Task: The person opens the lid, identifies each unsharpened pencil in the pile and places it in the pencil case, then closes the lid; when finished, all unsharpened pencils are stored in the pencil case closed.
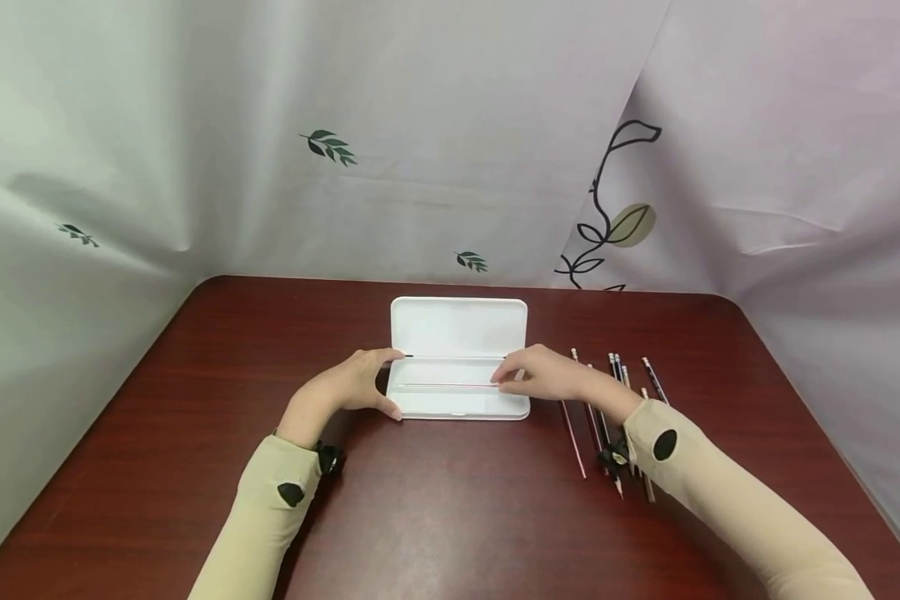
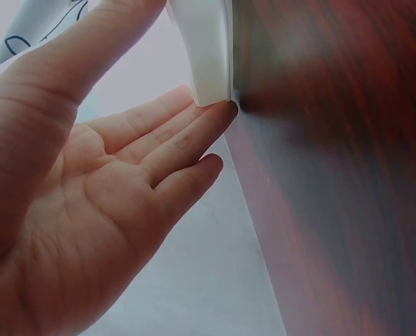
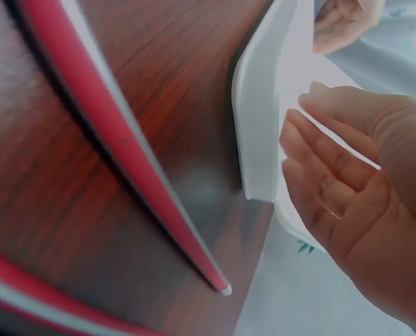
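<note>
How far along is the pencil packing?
Done: white case lies open, one pencil in its tray. In hand: right hand at that pencil's end; left hand steadies the case's side. Left: loose pencils remain on the table.

- A white plastic pencil case (image 1: 457, 367) is lying open near the middle of the bench, its long side running left to right and its lid (image 1: 458, 328) lying back on the far side, inner face up.
- A thin reddish pencil (image 1: 450, 385) is lying lengthwise inside the tray of the case, level and parallel to the long edges.
- A second, dark pencil (image 1: 453, 357) is lying along the hinge line, just beyond the reddish one.
- The case's white rounded corner (image 3: 258, 140) is showing close up in the right wrist view.
</note>
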Demonstrator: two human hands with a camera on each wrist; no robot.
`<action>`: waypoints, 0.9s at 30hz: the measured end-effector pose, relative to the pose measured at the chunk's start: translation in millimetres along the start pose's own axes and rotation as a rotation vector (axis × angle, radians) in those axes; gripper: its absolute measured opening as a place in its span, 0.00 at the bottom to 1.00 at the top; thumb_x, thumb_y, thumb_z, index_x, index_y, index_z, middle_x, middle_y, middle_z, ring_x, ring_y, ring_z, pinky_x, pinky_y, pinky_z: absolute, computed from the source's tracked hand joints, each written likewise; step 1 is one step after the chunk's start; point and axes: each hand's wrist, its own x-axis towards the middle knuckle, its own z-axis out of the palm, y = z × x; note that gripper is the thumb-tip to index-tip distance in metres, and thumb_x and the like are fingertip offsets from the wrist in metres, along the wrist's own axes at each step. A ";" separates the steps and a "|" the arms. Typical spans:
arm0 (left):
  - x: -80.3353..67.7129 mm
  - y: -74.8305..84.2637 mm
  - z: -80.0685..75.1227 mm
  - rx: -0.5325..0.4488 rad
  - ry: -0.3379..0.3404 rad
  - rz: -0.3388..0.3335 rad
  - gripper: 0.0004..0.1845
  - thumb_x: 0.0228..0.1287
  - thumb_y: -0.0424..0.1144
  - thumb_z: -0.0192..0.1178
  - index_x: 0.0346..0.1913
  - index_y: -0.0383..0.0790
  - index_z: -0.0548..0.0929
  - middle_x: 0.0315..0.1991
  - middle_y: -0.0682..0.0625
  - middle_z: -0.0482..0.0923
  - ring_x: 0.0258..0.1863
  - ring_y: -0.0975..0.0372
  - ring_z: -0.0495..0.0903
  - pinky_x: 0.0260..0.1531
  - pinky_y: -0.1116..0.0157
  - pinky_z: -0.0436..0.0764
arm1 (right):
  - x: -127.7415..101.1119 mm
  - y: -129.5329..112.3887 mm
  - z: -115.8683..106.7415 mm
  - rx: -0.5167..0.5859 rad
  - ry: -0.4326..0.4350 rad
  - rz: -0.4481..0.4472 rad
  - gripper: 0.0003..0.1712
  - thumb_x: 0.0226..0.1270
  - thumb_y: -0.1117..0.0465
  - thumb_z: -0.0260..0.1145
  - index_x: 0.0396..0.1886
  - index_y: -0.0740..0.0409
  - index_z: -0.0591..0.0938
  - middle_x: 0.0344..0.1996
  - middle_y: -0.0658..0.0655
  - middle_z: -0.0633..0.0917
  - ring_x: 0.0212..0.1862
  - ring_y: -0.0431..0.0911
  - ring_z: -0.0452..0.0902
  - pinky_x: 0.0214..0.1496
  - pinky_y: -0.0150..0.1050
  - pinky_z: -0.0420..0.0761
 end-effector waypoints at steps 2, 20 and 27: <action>0.1 -0.2 -0.4 -0.001 -0.001 0.003 0.50 0.35 0.48 0.78 0.64 0.32 0.66 0.60 0.37 0.71 0.61 0.49 0.69 0.59 0.52 0.68 | -5.7 2.7 0.0 -0.011 0.055 -0.002 0.10 0.60 0.61 0.66 0.42 0.55 0.85 0.34 0.48 0.85 0.35 0.37 0.78 0.37 0.33 0.79; 0.6 -2.8 0.6 -0.020 0.003 0.002 0.51 0.34 0.47 0.78 0.64 0.32 0.66 0.59 0.36 0.72 0.61 0.49 0.69 0.59 0.52 0.68 | -75.2 24.4 -1.5 0.059 0.174 0.133 0.14 0.54 0.65 0.70 0.42 0.61 0.83 0.32 0.51 0.85 0.34 0.39 0.80 0.36 0.34 0.81; 2.0 -0.2 2.0 -0.024 0.003 0.008 0.50 0.35 0.47 0.78 0.64 0.32 0.66 0.60 0.36 0.71 0.61 0.49 0.69 0.58 0.51 0.68 | -88.6 23.3 2.2 0.076 0.233 0.314 0.14 0.52 0.59 0.73 0.37 0.61 0.83 0.24 0.46 0.83 0.27 0.36 0.78 0.31 0.31 0.77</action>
